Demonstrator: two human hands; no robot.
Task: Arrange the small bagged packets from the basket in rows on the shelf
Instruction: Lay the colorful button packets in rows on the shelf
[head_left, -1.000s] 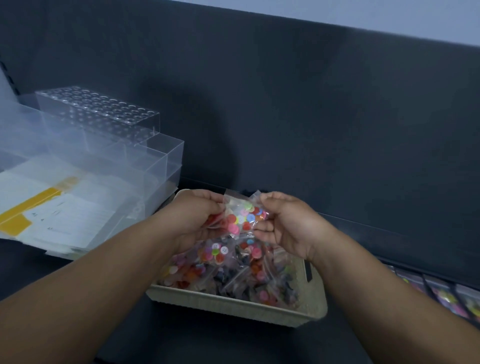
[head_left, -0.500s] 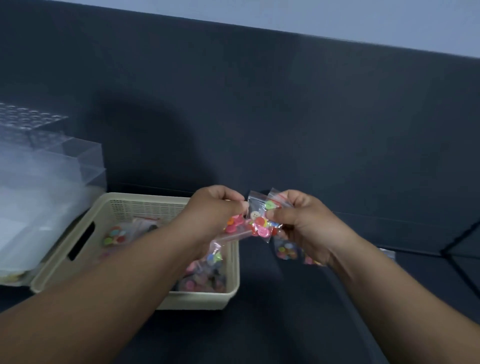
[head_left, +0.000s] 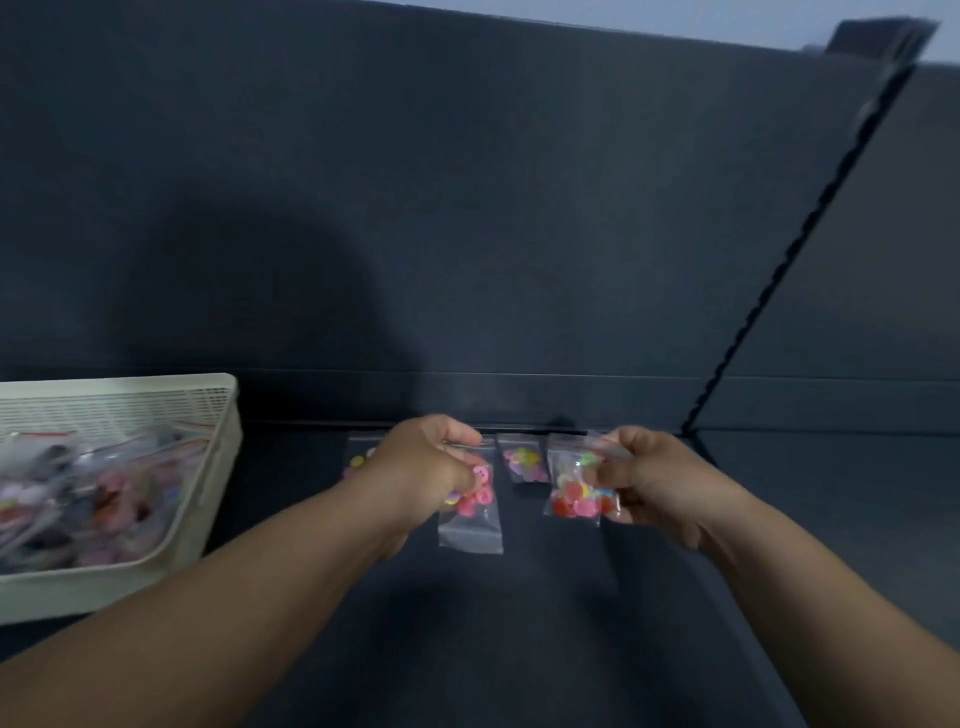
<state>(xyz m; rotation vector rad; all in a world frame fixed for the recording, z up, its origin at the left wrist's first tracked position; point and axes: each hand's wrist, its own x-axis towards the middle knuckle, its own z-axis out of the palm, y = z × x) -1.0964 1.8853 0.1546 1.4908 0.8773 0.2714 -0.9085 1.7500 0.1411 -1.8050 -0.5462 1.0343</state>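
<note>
Shelf, dark and flat, fills the bottom of the frame. The left arm and right arm reach across it from the lower corners.

Just below centre, the left hand has its fingers curled, pinching the top of a clear pink packet full of pink buttons. The bag's empty lower end points toward the bottom of the frame. Whether it rests on the shelf or hangs just above it cannot be told.

To the right, well apart from the left hand, the right hand has its thumb and fingers clenched on the right edge of a mixed packet, which holds red, yellow and white buttons. More clear plastic shows at the fingertips, but whether that is a second bag is unclear.

At the left edge of the frame a cream basket with slotted walls stands on the shelf. It is piled with blurred bagged packets.

Farther back, two packets lie on the shelf near its rear edge. A yellow-and-pink packet shows between the two hands, and a half-hidden packet lies behind the left wrist.

Beyond them a dark back panel rises, and a notched upright slants across the upper right of the frame.
</note>
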